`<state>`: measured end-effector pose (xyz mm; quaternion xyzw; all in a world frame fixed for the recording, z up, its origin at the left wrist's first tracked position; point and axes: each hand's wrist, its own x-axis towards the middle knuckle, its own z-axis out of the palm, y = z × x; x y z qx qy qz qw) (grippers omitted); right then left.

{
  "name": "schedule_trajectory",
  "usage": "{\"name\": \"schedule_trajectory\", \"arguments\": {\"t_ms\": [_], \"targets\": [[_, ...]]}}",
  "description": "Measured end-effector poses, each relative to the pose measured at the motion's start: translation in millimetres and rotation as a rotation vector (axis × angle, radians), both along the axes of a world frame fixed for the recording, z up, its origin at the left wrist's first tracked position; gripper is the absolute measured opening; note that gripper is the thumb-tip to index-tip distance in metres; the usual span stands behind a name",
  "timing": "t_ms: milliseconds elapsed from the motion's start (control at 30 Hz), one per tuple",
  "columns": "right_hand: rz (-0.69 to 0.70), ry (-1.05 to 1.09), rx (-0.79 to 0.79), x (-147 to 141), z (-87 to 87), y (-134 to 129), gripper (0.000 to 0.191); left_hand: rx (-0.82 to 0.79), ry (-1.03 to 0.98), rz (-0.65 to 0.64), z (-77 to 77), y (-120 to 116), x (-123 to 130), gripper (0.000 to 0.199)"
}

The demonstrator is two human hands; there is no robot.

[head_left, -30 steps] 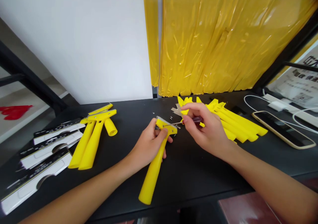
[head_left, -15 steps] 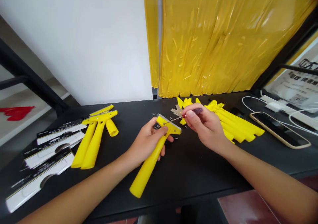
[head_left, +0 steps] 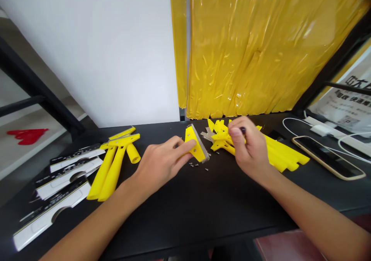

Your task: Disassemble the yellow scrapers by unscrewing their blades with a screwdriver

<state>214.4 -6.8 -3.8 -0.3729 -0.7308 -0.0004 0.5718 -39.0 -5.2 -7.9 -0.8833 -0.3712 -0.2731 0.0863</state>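
Note:
My left hand (head_left: 162, 156) is closed around a yellow scraper (head_left: 190, 136), its head turned to the right with a metal blade (head_left: 203, 147) along the edge. Two screw heads show on the face, and the handle is hidden by my hand. In my closed right hand (head_left: 247, 147) is a screwdriver (head_left: 242, 130); only the dark end of its handle shows, and its shaft is hidden. The two hands are apart. Several small screws (head_left: 198, 165) lie on the black table (head_left: 199, 203) just below the scraper head.
Yellow scraper handles (head_left: 285, 153) are piled at right, beside loose metal blades (head_left: 207, 134). A phone (head_left: 327, 156) with white cables lies farther right. More yellow scrapers (head_left: 111, 168) and black-and-white cardboard sleeves (head_left: 52, 214) are at left. A white panel (head_left: 116, 52) and yellow plastic sheeting (head_left: 246, 52) stand behind.
My left hand has turned the scraper, so its head faces right and its handle no longer shows. My right hand has drawn the screwdriver off the screw and moved right.

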Motion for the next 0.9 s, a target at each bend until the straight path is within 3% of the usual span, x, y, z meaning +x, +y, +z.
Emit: {"name": "schedule_trajectory", "arguments": {"t_ms": [67,133,233,300,400,600,900], "targets": [[0.053,-0.094,-0.2,-3,-3.1,3,0.017,0.119,0.159,0.028,-3.9,1,1,0.027],[0.141,-0.129,-0.467,-7,-8.0,5,0.024,0.141,0.246,0.033,-7.8,1,5,0.028],[0.264,-0.084,-0.825,-12,-16.1,8,0.035,0.051,0.299,0.027,-13.6,0,10,0.032],[0.319,-0.028,-0.947,-14,-20.3,10,0.036,-0.02,0.274,0.027,-17.4,-1,12,0.031],[0.376,0.006,-0.984,-15,-23.7,10,0.037,-0.082,0.201,0.025,-21.6,-1,12,0.034],[0.359,-0.038,-0.929,-13,-26.7,12,0.035,-0.196,0.181,0.052,-19.8,1,11,0.043],[0.355,0.111,-1.059,-15,-28.8,12,0.039,-0.27,0.223,0.102,-16.6,2,11,0.045]]}}
